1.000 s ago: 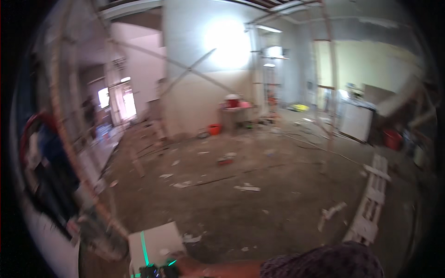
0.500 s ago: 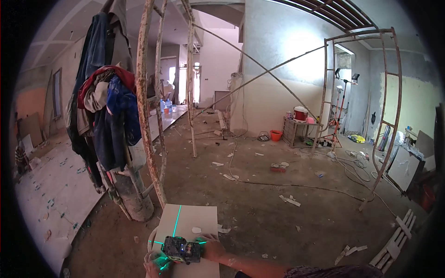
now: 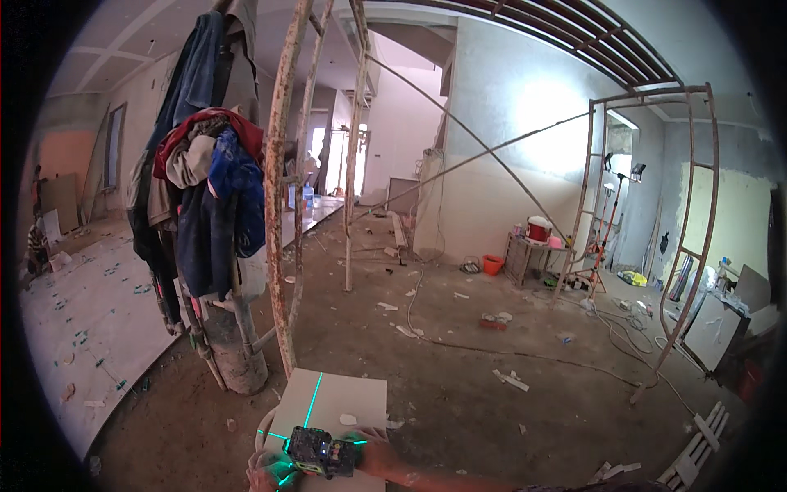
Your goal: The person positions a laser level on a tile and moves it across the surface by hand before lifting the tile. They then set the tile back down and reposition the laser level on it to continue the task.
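A dark boxy laser level (image 3: 321, 453) stands on a pale flat board (image 3: 352, 399) at the lower middle. It throws bright green lines, one running up the board and others out to its sides. My left hand (image 3: 266, 471) is curled against the level's left side, green light falling over its fingers. On the other side my right hand (image 3: 374, 451) presses close to the level, its forearm coming in from the lower right. The fingertips are partly hidden behind the level. A small white scrap (image 3: 348, 419) lies on the board just beyond it.
Rusty scaffold frames (image 3: 286, 189) rise ahead, clothes (image 3: 209, 180) hanging at the left one above a grey drum (image 3: 239, 361). A cable (image 3: 492, 353) crosses the debris-strewn floor. An orange bucket (image 3: 492, 264), a small table (image 3: 529, 256) and white slats (image 3: 697, 447) are to the right.
My view has tilted and swung slightly, so the room sits lower in the picture and the clothes farther right. Both hands remain at the laser level, with little visible shift on the board.
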The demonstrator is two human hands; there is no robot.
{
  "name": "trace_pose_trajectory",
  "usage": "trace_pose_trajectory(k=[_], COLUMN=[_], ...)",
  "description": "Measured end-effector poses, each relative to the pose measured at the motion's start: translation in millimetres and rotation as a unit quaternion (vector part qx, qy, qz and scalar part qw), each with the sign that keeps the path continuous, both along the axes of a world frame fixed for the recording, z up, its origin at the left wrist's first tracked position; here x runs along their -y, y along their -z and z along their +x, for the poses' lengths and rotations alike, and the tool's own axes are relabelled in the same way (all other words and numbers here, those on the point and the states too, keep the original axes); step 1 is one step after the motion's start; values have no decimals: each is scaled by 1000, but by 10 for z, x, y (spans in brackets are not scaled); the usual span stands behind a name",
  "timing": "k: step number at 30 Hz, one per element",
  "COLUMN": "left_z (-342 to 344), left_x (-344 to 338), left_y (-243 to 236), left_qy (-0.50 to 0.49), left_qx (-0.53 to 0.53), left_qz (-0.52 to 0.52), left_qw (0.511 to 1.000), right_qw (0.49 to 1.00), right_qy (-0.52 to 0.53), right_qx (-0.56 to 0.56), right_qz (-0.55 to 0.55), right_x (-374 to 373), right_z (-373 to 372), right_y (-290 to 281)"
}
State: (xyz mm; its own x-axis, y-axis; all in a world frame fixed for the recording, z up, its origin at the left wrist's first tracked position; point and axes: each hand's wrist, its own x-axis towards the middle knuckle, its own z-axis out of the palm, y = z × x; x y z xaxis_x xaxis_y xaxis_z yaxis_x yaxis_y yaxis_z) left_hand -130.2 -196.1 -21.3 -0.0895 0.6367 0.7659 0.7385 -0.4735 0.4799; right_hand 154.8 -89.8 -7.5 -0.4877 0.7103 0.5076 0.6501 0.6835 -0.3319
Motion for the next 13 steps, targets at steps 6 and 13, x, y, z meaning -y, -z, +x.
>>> trace_pose_trajectory(k=[6, 13], left_z=[13, -346], left_x=[18, -319], left_y=[96, 492], left_qy=[-62, -88], left_qx=[8, -19], left_qz=[-30, -61], left_qw=[998, 994], right_qw=[1000, 999], right_qy=[6, 25], right_qx=[16, -20], right_qz=[5, -30], right_x=[-70, -145], right_z=[12, -20], right_y=[104, 227])
